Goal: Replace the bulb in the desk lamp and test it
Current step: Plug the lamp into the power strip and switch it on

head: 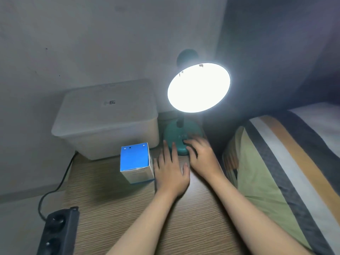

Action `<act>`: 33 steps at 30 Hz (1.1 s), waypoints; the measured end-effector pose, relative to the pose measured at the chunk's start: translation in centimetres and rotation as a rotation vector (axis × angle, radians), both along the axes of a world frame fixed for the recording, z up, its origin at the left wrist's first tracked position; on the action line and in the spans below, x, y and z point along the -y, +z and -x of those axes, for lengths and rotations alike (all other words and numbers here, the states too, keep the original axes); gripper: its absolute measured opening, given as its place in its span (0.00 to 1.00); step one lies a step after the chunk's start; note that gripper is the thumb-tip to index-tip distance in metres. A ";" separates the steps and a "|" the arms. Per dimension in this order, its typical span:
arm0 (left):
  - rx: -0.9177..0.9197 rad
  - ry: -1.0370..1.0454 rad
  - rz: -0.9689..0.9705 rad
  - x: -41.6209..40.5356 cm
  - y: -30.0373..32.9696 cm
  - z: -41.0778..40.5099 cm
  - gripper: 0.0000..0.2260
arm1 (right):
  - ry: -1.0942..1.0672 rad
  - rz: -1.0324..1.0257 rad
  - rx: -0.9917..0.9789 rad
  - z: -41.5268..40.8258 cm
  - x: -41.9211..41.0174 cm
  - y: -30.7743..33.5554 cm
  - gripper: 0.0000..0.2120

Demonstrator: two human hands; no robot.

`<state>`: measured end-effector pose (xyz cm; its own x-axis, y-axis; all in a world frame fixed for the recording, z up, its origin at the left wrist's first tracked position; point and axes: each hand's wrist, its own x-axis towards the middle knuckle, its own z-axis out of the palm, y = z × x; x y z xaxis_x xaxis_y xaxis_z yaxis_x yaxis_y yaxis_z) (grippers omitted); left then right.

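Nearest the camera, two bare forearms reach forward over a wooden desk (pixel 103 190) with a fine striped grain. Beyond the desk's right edge lies striped bedding (pixel 287 162) in green, orange, grey and white. At the back left corner of the desk sits a large translucent plastic storage box (pixel 104 118), lid on, with a small code label on top. Just to its right, against the back edge, stands the teal desk lamp (pixel 181 133): its round base rests on the desk, the neck rises roughly upright, and the wide shade (pixel 198 87) tilts forward and toward the camera, its open mouth a glaring white disc, so the lamp is lit and the bulb itself is lost in the glare. A black power strip (pixel 58 230) hangs at the near left corner, its cable (pixel 55 188) running back along the left edge. In front of the storage box stands a blue and white bulb carton (pixel 136 162), upright, close to the left hand (pixel 171 173). That hand lies flat and open, fingers spread, fingertips touching the lamp base's front rim. The right hand (pixel 200 155) rests on the base with curled fingers over its switch area, gripping nothing.
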<state>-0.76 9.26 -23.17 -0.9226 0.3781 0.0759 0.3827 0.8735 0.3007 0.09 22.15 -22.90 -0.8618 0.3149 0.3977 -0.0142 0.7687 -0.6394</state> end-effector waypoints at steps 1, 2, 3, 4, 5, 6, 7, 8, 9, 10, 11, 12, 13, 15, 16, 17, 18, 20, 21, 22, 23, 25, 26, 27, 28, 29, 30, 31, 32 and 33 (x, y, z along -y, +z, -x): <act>0.004 -0.004 -0.002 0.0 0.0 0.0 0.34 | -0.001 -0.002 0.003 0.0 0.1 0.0 0.12; 0.008 -0.008 -0.006 0.0 0.1 0.0 0.34 | -0.002 -0.005 0.006 0.0 0.1 0.1 0.13; 0.010 -0.009 -0.008 0.0 0.0 0.0 0.34 | -0.003 -0.007 0.008 0.0 0.1 0.1 0.13; 0.007 -0.007 -0.007 0.0 0.0 -0.1 0.34 | -0.004 -0.007 0.011 0.0 0.2 0.1 0.14; -0.003 -0.002 -0.005 0.0 0.0 -0.1 0.35 | -0.005 -0.004 0.014 0.0 0.2 0.1 0.14; -0.017 0.004 -0.005 0.0 0.0 -0.1 0.35 | -0.006 -0.003 0.016 -0.1 0.2 0.2 0.14; -0.025 0.007 -0.005 0.0 -0.1 -0.1 0.35 | -0.009 -0.001 0.018 -0.1 0.1 0.1 0.13; -0.026 0.008 -0.005 -0.1 -0.1 0.0 0.34 | -0.011 -0.001 0.020 -0.1 0.1 0.1 0.13; -0.021 0.006 -0.005 -0.1 -0.1 0.0 0.34 | -0.012 -0.003 0.025 -0.1 0.1 0.1 0.13; -0.020 0.005 -0.006 -0.1 -0.1 0.0 0.34 | -0.012 -0.007 0.026 -0.1 0.1 0.1 0.13; -0.022 0.006 -0.007 0.0 -0.1 0.0 0.34 | -0.013 -0.011 0.026 -0.1 0.2 0.1 0.14; -0.026 0.007 -0.005 0.0 -0.1 -0.1 0.34 | -0.014 -0.016 0.021 -0.1 0.2 0.1 0.14; -0.025 0.008 -0.004 0.0 -0.1 -0.1 0.34 | -0.017 -0.017 0.018 -0.1 0.2 0.1 0.15; -0.023 0.007 -0.006 0.0 -0.1 -0.2 0.34 | -0.022 -0.017 0.021 -0.1 0.2 0.1 0.15; -0.025 0.006 -0.006 0.0 -0.1 -0.1 0.34 | -0.026 -0.019 0.023 -0.1 0.2 0.1 0.15; -0.020 0.007 -0.005 0.0 -0.1 -0.1 0.34 | -0.030 -0.017 0.030 -0.1 0.2 0.1 0.14; -0.017 0.003 -0.002 -0.1 -0.1 -0.1 0.34 | -0.032 -0.016 0.033 -0.1 0.2 0.1 0.14; -0.011 -0.004 -0.008 0.0 -0.2 -0.1 0.34 | -0.031 -0.020 0.042 -0.1 0.1 0.1 0.14; 0.003 -0.007 -0.018 0.0 -0.1 -0.2 0.35 | -0.026 -0.030 0.056 -0.1 0.1 0.1 0.14; 0.009 -0.016 -0.031 0.1 -0.1 -0.2 0.35 | -0.016 -0.049 0.068 -0.1 0.1 0.1 0.15; 0.014 -0.021 -0.042 0.2 -0.1 -0.3 0.35 | -0.009 -0.064 0.082 -0.1 0.0 0.2 0.16; 0.021 -0.028 -0.047 0.2 0.0 -0.3 0.35 | 0.005 -0.081 0.088 -0.1 -0.1 0.1 0.16; 0.017 -0.031 -0.049 0.2 0.0 -0.4 0.35 | 0.007 -0.085 0.081 -0.1 -0.1 0.0 0.15; 0.014 -0.029 -0.047 0.2 0.0 -0.4 0.35 | 0.004 -0.083 0.080 -0.1 -0.2 0.1 0.15; 0.005 -0.028 -0.043 0.2 0.0 -0.3 0.35 | 0.005 -0.078 0.074 0.0 -0.3 0.1 0.15; 0.009 -0.024 -0.039 0.2 0.0 -0.2 0.35 | 0.002 -0.071 0.077 -0.1 -0.3 0.2 0.15; 0.015 -0.024 -0.031 0.2 -0.1 -0.2 0.35 | 0.001 -0.062 0.073 -0.1 -0.2 0.2 0.14; 0.022 -0.019 -0.025 0.2 0.0 -0.3 0.35 | -0.004 -0.051 0.075 -0.2 -0.1 0.3 0.14; 0.033 -0.014 -0.015 0.2 -0.2 -0.3 0.35 | -0.003 -0.043 0.078 -0.2 0.0 0.3 0.14; 0.059 -0.015 -0.024 0.3 -0.1 -0.5 0.35 | -0.005 -0.038 0.100 -0.3 0.0 0.4 0.14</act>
